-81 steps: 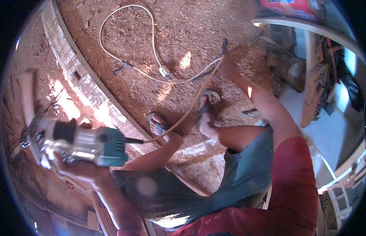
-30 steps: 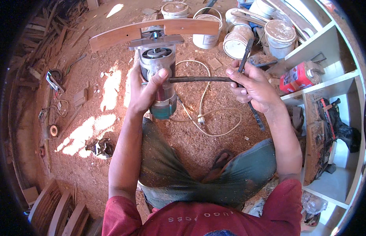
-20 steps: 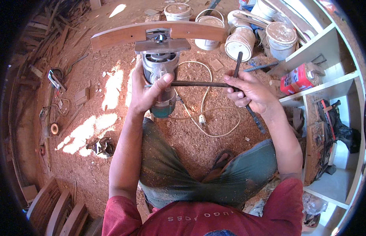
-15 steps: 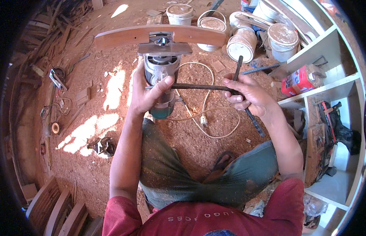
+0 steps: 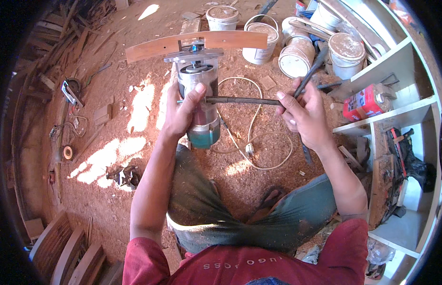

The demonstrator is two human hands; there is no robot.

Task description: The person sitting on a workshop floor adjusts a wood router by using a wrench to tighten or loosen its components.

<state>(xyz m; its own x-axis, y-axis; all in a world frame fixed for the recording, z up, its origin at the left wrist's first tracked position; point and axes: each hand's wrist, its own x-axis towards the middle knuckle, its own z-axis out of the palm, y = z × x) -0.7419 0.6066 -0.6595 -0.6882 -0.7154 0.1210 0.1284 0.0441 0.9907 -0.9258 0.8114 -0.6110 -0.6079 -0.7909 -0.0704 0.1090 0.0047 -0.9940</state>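
Observation:
A trim router (image 5: pixel 205 116) with a green end cap stands upright in my left hand (image 5: pixel 179 113), which is wrapped round its body. Its flat metal base (image 5: pixel 190 57) faces away from me, the collet showing above it. A dark T-shaped bar (image 5: pixel 247 100) lies across the router's body, its thin end under my left thumb. My right hand (image 5: pixel 305 116) grips the bar's crosspiece at the junction, the crosspiece slanting up and down past my fingers. Just beyond the router base is a curved, notched wooden piece (image 5: pixel 154 48); whether they touch I cannot tell.
A pale power cord (image 5: pixel 253 90) loops over the sawdust-covered floor. Dusty white buckets (image 5: pixel 347 50) stand at the far right. White shelving (image 5: pixel 397 116) holds a red can (image 5: pixel 363 103). At left lie a grinder (image 5: pixel 71 90) and curved wooden pieces (image 5: pixel 52 240).
The router has tilted, so its base looks thinner and its green cap shows more. My right hand has turned the crosspiece, its upper end swinging right and up.

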